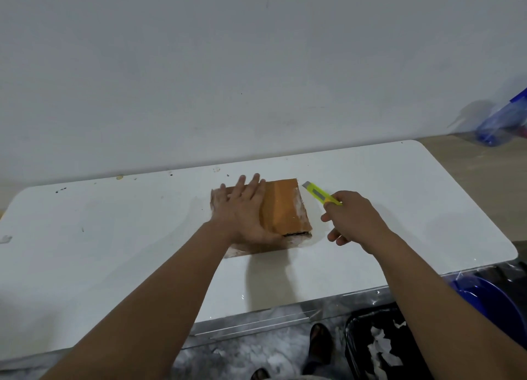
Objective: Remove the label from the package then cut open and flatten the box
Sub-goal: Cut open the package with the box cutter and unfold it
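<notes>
While your left hand (242,208) lies flat with fingers spread on the box (285,208), pressing it to the white bench (399,208), your right hand (353,220) has its grip closed around the yellow cutter (320,194). The box sits directly under your left palm, its taped orange top showing just right of that hand. The cutter's tip points toward the box's far right corner, just beside it, not touching. Your right hand hovers near the box's right edge.
</notes>
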A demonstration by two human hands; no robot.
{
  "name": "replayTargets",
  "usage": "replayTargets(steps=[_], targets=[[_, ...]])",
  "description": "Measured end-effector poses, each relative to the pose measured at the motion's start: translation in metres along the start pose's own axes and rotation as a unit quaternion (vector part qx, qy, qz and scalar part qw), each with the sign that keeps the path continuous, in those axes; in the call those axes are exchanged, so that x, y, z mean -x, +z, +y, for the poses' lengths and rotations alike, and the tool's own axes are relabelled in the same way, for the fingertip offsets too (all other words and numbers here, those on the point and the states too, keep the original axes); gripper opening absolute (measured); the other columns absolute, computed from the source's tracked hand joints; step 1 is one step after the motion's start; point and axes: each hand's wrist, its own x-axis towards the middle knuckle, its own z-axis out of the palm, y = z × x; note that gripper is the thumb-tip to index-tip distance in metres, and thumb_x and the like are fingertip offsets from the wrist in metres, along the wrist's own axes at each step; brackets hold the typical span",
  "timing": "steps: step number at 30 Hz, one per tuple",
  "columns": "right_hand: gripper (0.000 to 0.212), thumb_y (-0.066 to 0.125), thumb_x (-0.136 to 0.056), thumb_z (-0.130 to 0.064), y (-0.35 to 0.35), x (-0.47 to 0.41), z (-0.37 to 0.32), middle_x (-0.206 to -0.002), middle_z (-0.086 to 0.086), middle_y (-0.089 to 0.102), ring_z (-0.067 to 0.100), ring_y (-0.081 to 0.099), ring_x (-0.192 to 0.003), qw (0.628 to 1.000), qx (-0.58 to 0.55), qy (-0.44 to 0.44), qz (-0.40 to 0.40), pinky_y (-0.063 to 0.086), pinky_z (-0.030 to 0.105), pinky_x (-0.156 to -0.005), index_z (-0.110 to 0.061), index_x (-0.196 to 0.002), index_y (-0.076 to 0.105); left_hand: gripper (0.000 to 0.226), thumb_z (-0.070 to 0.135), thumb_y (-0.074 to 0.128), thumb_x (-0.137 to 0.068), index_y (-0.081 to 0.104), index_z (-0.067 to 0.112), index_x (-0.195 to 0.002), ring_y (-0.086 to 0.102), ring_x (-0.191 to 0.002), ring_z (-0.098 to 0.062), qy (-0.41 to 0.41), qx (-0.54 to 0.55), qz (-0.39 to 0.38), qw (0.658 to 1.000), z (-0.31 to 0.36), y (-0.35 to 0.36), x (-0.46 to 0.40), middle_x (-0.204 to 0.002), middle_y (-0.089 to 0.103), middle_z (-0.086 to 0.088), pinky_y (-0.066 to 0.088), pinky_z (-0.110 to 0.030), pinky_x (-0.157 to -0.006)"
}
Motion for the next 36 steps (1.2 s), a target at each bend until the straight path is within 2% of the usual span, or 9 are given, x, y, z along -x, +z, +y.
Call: replayTargets(steps=[4, 8, 10, 15, 22, 26, 28, 33, 36], targets=[[0.021, 0.042, -0.093, -0.017, 0.003, -0.004, 0.001, -0.089, 0.007, 0.072, 0.024, 0.061, -0.049, 1.000, 0.011, -0.013, 0.007, 0.053, 0.029, -0.047, -0.010, -0.100, 0.060, 0.145, 0.100, 0.048, -0.052, -0.010, 0.021, -0.159, -0.014, -0.153, -0.022, 0.026, -0.003, -0.019, 0.999, 0.013, 0.000, -0.019, -0.167, -0.015, 0.004, -0.007, -0.059, -0.121], [0.021, 0.042, -0.092, -0.016, 0.005, -0.009, 0.003, -0.084, 0.005, 0.073, 0.020, 0.052, -0.046, 0.999, 0.032, -0.038, 0.010, 0.044, 0.025, -0.042, -0.014, -0.101, 0.061, 0.138, 0.100, 0.033, -0.052, 0.000, 0.020, -0.160, -0.002, -0.154, -0.023, 0.027, -0.007, -0.002, 1.000, 0.013, 0.004, -0.024, -0.169, -0.003, 0.003, -0.003, -0.058, -0.121], [0.022, 0.042, -0.093, -0.018, 0.007, -0.012, 0.004, -0.083, 0.002, 0.073, 0.018, 0.054, -0.049, 0.997, 0.063, -0.053, 0.012, 0.045, 0.026, -0.046, -0.018, -0.104, 0.062, 0.137, 0.099, 0.029, -0.052, 0.003, 0.020, -0.160, 0.000, -0.153, -0.023, 0.030, -0.006, 0.019, 0.999, 0.013, 0.007, -0.022, -0.168, 0.000, 0.003, -0.003, -0.057, -0.121], [0.023, 0.041, -0.095, -0.023, 0.013, -0.019, 0.009, -0.087, 0.006, 0.072, 0.027, 0.065, -0.078, 0.985, 0.151, -0.075, 0.029, 0.055, 0.039, -0.067, -0.016, -0.104, 0.061, 0.127, 0.092, 0.035, -0.059, 0.011, 0.019, -0.160, 0.003, -0.153, -0.023, 0.033, 0.001, 0.064, 0.997, 0.016, 0.012, -0.020, -0.167, 0.008, 0.002, -0.001, -0.057, -0.121], [0.021, 0.041, -0.097, -0.022, 0.019, -0.026, 0.003, -0.079, 0.008, 0.061, 0.026, 0.055, -0.064, 0.973, 0.207, -0.090, 0.051, 0.037, 0.028, -0.051, -0.011, -0.098, 0.058, 0.107, 0.084, 0.036, -0.071, 0.022, 0.022, -0.157, 0.010, -0.152, -0.029, 0.052, -0.004, 0.085, 0.995, 0.011, 0.019, -0.023, -0.167, 0.015, -0.002, 0.003, -0.060, -0.121], [0.021, 0.040, -0.095, -0.022, 0.015, -0.029, -0.001, -0.084, 0.009, 0.066, 0.028, 0.061, -0.071, 0.974, 0.206, -0.084, 0.044, 0.048, 0.033, -0.056, -0.011, -0.092, 0.058, 0.082, 0.072, 0.045, -0.082, 0.036, 0.026, -0.150, 0.010, -0.153, -0.028, 0.104, -0.003, 0.097, 0.990, 0.012, 0.019, -0.018, -0.164, 0.023, -0.005, 0.005, -0.063, -0.119], [0.022, 0.040, -0.094, -0.021, 0.013, -0.028, 0.000, -0.083, 0.009, 0.069, 0.030, 0.064, -0.076, 0.978, 0.191, -0.078, 0.035, 0.051, 0.035, -0.060, -0.010, -0.089, 0.059, 0.079, 0.069, 0.048, -0.085, 0.035, 0.026, -0.151, 0.009, -0.154, -0.025, 0.129, -0.020, 0.084, 0.988, 0.013, 0.018, -0.016, -0.165, 0.022, -0.007, 0.003, -0.063, -0.120], [0.022, 0.040, -0.094, -0.021, 0.011, -0.024, 0.003, -0.084, 0.009, 0.071, 0.030, 0.065, -0.079, 0.983, 0.166, -0.070, 0.034, 0.051, 0.034, -0.061, -0.012, -0.091, 0.060, 0.091, 0.068, 0.050, -0.080, 0.024, 0.026, -0.156, 0.002, -0.155, -0.024, 0.125, -0.006, 0.038, 0.991, 0.016, 0.013, -0.018, -0.167, 0.012, -0.008, -0.003, -0.065, -0.119], [0.022, 0.040, -0.095, -0.022, 0.012, -0.022, 0.005, -0.084, 0.009, 0.071, 0.030, 0.066, -0.078, 0.984, 0.161, -0.064, 0.033, 0.053, 0.036, -0.063, -0.014, -0.094, 0.060, 0.085, 0.068, 0.032, -0.085, 0.025, 0.023, -0.156, -0.001, -0.154, -0.030, 0.134, -0.049, 0.035, 0.989, 0.019, 0.016, -0.017, -0.167, 0.010, -0.009, 0.001, -0.065, -0.119]])
